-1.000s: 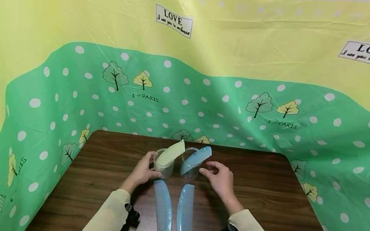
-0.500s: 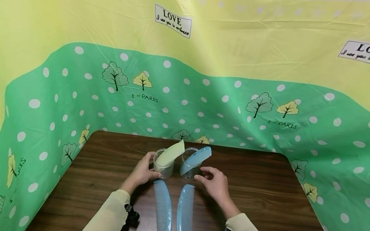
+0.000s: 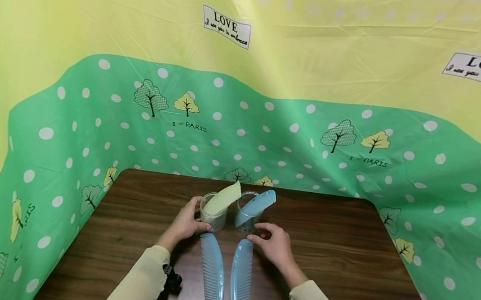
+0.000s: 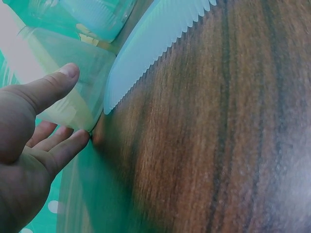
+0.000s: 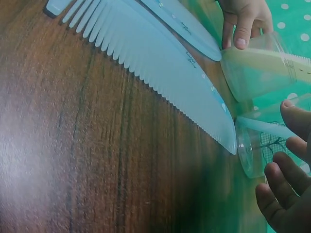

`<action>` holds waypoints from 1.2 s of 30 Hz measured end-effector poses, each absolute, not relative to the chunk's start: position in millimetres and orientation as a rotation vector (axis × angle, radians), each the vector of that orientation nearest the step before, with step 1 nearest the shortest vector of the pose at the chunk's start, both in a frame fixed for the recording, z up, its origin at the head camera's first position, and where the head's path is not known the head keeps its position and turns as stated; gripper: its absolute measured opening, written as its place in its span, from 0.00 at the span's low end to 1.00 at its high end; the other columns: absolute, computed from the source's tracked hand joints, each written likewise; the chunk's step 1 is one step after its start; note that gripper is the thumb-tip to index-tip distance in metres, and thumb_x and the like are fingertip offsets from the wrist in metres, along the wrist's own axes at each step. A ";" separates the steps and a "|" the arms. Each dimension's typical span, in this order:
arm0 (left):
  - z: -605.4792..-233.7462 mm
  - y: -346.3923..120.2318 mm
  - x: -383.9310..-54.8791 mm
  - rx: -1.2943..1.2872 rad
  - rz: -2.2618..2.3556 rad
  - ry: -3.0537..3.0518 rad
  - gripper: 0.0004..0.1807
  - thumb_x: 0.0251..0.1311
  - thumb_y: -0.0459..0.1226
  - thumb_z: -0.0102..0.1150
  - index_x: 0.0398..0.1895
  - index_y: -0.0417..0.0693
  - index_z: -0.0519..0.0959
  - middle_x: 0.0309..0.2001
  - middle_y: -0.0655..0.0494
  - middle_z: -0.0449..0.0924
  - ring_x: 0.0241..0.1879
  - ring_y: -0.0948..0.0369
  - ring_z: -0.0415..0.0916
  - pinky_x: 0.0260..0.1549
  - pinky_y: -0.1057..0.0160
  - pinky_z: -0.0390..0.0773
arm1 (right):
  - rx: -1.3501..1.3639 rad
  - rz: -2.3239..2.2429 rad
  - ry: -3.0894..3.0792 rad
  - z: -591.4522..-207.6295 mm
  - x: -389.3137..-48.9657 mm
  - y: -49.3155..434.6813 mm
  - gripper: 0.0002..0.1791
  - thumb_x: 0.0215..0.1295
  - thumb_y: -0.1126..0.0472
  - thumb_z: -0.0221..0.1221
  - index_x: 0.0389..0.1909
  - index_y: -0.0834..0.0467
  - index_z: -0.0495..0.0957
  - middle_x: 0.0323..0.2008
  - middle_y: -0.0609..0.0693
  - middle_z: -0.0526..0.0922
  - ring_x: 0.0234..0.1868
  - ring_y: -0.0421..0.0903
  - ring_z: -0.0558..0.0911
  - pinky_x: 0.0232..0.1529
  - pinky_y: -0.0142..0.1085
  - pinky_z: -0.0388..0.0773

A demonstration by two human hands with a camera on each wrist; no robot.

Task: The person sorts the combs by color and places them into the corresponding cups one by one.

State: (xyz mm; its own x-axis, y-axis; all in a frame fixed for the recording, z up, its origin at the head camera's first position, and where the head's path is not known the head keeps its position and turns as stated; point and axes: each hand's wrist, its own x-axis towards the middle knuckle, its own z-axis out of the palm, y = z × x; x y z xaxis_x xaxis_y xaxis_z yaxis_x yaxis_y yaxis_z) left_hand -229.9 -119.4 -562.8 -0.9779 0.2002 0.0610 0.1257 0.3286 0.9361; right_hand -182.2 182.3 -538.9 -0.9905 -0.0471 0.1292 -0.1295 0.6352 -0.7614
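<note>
Head view: on a dark wood-grain table (image 3: pixel 343 267), near its far edge and side by side, left cup (image 3: pixel 215 223) and right cup (image 3: pixel 245 227), both clear. Around the left cup, left hand (image 3: pixel 185 223), thumb at the near side and fingers at the outer side, parted to the cup's width and holding it. Inside the left cup, pale green comb (image 3: pixel 223 199), tilted right, upper end above the rim. Inside the right cup, blue comb (image 3: pixel 258 202), tilted the same way. Just beside the right cup's base, right hand (image 3: pixel 275 246), thumb and forefinger slightly parted, thumb near the tip of a comb on the table. Between the forearms, left table comb (image 3: pixel 216 272) and right table comb (image 3: pixel 238 280), both blue, lying flat, spines inward, teeth outward. Behind, yellow and green curtain (image 3: pixel 263 145) with white dots, printed trees and lettering.

Left wrist view: left thumb along the left cup's wall, fingers at its opposite side, pale green comb visible through the plastic. Close to the cup's base, tip of a blue comb; contact impossible to tell.

Right wrist view: right thumb and fingers wide, close about the right cup; contact with its wall impossible to tell. Just beside the cup's base, tip of the right table comb. Farther off, left hand at the left cup.
</note>
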 end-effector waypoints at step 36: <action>-563.0 -120.6 -230.4 0.310 1.722 2.519 0.46 0.48 0.24 0.78 0.71 0.40 0.63 0.71 0.37 0.67 0.73 0.40 0.65 0.61 0.46 0.80 | 0.348 1.207 -2.900 -559.2 -175.4 167.1 0.25 0.49 0.60 0.79 0.50 0.58 0.86 0.49 0.54 0.87 0.49 0.51 0.83 0.50 0.48 0.82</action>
State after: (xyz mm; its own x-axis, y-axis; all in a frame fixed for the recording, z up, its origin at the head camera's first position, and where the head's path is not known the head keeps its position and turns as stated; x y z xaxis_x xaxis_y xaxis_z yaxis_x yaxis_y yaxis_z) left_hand -230.4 -120.6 -563.0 -0.9768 0.2080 0.0519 0.1239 0.3501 0.9285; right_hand -175.4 167.1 -559.2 -0.9756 -0.2091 0.0671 -0.1950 0.6838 -0.7031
